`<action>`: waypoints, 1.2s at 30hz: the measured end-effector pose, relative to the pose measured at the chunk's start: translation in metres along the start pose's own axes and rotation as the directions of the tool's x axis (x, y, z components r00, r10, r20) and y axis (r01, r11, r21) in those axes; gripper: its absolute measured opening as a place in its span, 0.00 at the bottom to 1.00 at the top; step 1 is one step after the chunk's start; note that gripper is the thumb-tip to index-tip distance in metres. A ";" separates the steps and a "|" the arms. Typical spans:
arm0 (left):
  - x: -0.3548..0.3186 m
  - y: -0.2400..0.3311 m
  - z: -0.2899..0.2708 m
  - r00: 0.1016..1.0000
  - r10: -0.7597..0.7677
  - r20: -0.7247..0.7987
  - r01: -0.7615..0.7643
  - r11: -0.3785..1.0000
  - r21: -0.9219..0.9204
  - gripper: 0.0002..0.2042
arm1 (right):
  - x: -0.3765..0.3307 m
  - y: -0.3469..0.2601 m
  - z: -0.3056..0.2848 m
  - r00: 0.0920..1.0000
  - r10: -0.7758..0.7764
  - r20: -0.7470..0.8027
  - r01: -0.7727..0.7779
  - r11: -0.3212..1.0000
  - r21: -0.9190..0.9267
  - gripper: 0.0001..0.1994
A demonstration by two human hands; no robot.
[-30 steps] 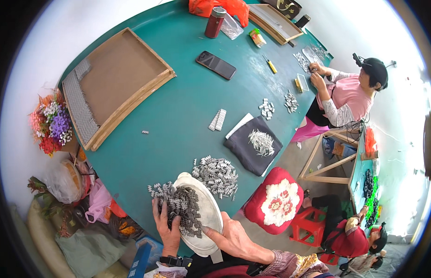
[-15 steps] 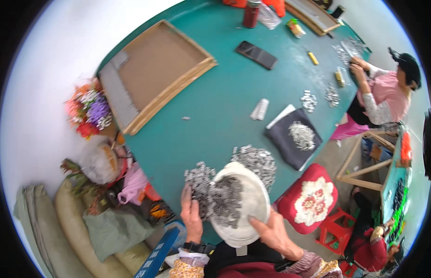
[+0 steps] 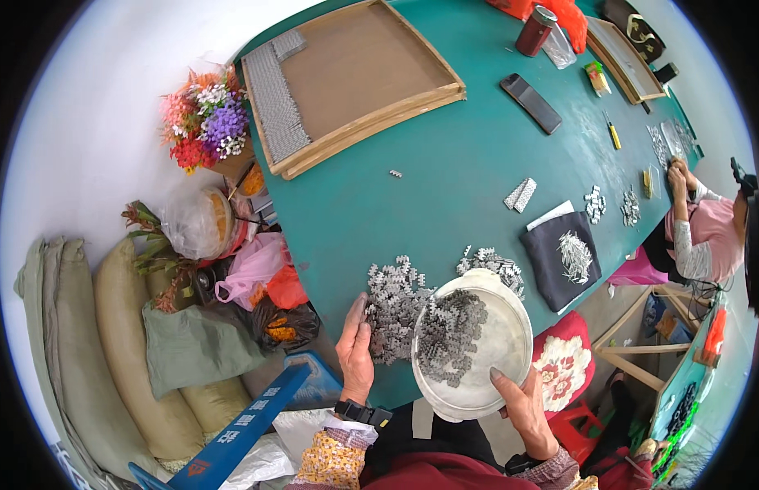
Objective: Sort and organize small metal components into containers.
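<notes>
My right hand (image 3: 522, 408) grips the near right rim of a round whitish bowl (image 3: 506, 343), thumb inside and fingers hidden below. The bowl tilts at the table's near edge, with a mass of small dark grey toothed pieces (image 3: 453, 339) in its left half. Against the left side of a loose pile of similar grey pieces (image 3: 396, 298) on the green table, my left hand (image 3: 356, 351) stands on edge, fingers stretched out and holding nothing. Another heap of grey pieces (image 3: 494, 268) lies just beyond the bowl.
A wooden-framed tray (image 3: 371, 73) partly lined with grey pieces sits at the far left. Farther right are a phone (image 3: 531, 103), a dark cloth (image 3: 551, 261) with silvery pins, and a red can (image 3: 535, 33). A co-worker (image 3: 706, 229) works at the right edge. A red stool (image 3: 563, 359) stands right.
My view has shifted left, so table things appear farther right. Both hands stay at the bowl and pile. The heap beyond the bowl shows less, with the bowl covering more of it.
</notes>
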State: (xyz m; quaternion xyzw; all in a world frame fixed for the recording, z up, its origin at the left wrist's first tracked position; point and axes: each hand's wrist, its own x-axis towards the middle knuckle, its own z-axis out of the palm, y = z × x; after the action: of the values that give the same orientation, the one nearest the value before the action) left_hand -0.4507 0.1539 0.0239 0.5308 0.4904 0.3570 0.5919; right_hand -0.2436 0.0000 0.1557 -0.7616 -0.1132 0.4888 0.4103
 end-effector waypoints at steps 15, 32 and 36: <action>-0.004 0.002 0.015 0.994 0.084 0.063 -0.093 0.982 0.167 0.19 | 0.010 -0.013 0.013 0.994 0.042 -0.100 -0.051 0.994 -0.093 0.21; 0.000 0.011 0.019 0.990 0.095 0.105 -0.117 0.968 0.223 0.19 | 0.008 0.016 0.026 0.978 -0.099 -0.185 0.088 0.994 -0.067 0.19; -0.001 0.004 0.017 0.991 0.092 0.093 -0.106 0.982 0.157 0.19 | -0.001 -0.009 0.022 0.980 -0.128 -0.155 0.113 0.988 -0.106 0.20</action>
State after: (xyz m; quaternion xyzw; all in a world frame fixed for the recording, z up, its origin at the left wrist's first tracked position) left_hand -0.4342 0.1487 0.0272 0.6154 0.4652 0.3221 0.5487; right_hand -0.2607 0.0168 0.1587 -0.8092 -0.1493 0.3938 0.4096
